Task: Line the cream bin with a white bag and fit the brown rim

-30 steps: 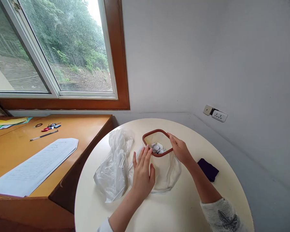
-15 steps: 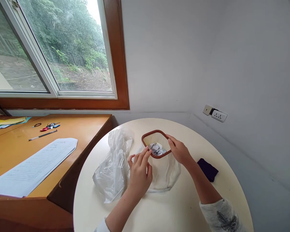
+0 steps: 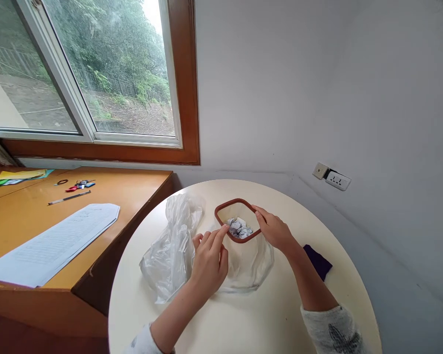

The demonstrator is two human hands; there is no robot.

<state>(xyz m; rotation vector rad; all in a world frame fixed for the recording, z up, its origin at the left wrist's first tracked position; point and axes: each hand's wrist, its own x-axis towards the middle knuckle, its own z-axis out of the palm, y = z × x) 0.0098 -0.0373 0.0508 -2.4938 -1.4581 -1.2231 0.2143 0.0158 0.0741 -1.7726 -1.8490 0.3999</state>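
Note:
A small trash bin with a brown rim [image 3: 219, 215] stands on the round table, and a translucent plastic bag [image 3: 245, 268] hangs loosely about its outside. Crumpled paper [image 3: 239, 228] lies inside. My right hand [image 3: 275, 231] grips the rim on its right side, thumb on top. At the near left corner of the rim is my left hand [image 3: 209, 260], fingers stretched out and index fingertip at the edge; whether it presses on the rim I cannot tell. A second, crumpled clear plastic bag [image 3: 172, 250] lies just left of my left hand.
The cream round table [image 3: 258, 319] has a folded dark purple cloth [image 3: 318, 262] on its right. To the left, a wooden desk [image 3: 140, 189] holds paper sheets [image 3: 59, 246], a pen [image 3: 69, 197] and keys [image 3: 81, 185]. A wall with a socket [image 3: 338, 180] rises behind.
My left hand has drawn slightly left, off the bin's opening. My right hand keeps its hold on the rim. The view has shifted a little.

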